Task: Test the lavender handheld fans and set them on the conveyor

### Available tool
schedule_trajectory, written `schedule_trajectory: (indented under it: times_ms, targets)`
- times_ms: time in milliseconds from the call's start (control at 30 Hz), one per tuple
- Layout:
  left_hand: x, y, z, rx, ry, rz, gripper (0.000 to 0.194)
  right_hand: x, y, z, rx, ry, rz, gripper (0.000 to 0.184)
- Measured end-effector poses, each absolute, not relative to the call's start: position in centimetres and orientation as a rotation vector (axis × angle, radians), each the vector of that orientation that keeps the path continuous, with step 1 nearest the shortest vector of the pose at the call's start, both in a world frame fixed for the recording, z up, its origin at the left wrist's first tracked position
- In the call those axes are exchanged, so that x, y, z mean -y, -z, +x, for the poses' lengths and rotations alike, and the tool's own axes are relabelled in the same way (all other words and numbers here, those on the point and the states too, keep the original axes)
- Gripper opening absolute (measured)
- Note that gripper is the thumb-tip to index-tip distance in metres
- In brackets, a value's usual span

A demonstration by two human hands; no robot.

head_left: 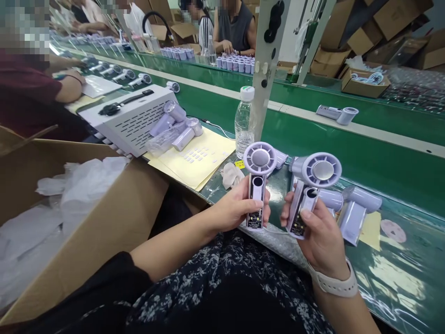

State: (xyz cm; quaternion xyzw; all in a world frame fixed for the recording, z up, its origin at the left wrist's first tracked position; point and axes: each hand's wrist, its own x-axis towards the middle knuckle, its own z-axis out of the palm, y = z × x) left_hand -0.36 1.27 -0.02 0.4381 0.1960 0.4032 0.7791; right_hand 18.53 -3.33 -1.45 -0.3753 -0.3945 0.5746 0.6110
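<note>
My left hand (239,206) is closed round the handle of a lavender handheld fan (260,158), held upright with its round grille facing me. A second lavender handheld fan (321,170) is in my right hand (323,232), tilted a little to the right. Both handles show a dark strip with small electronic parts at the lower end and a round dark spot near the top. More lavender fans (354,213) lie on the bench just beyond my right hand. Another one (280,158) is partly hidden behind the left-hand fan.
A water bottle (244,123) stands by a metal post (269,60). Left of it are yellow sheets (198,157) with small stickers, bagged fans and a vented grey box (128,120). A carton (86,232) of plastic bags is at lower left. Co-workers sit along the green conveyor (215,102).
</note>
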Motion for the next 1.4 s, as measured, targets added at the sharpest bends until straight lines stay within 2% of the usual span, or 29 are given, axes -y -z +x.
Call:
schedule_trajectory:
  times_ms: [133,333,900,1133,1400]
  targets:
    - [-1.4,0.8,-0.3,-0.475,-0.873,0.997,0.046,3.5,1.9,18.5,0.894,-1.323,-0.896,0.02]
    - [-1.2,0.4,-0.6,-0.453,-0.786,0.966,0.053,3.3,1.6,18.5,0.821,-1.397,-0.892,0.025]
    - [-1.8,1.1,0.0,-0.574,-0.972,0.884,0.044,3.5,1.9,18.3,0.718,-1.389,-0.968,0.022]
    - [-1.8,1.4,-0.4,-0.577,-0.883,1.034,0.045,3.9,1.8,18.3,0.841,-1.333,-0.972,0.018]
    - [-1.8,1.3,-0.2,-0.548,-0.876,0.99,0.046,3.7,1.5,18.2,0.791,-1.422,-0.907,0.028]
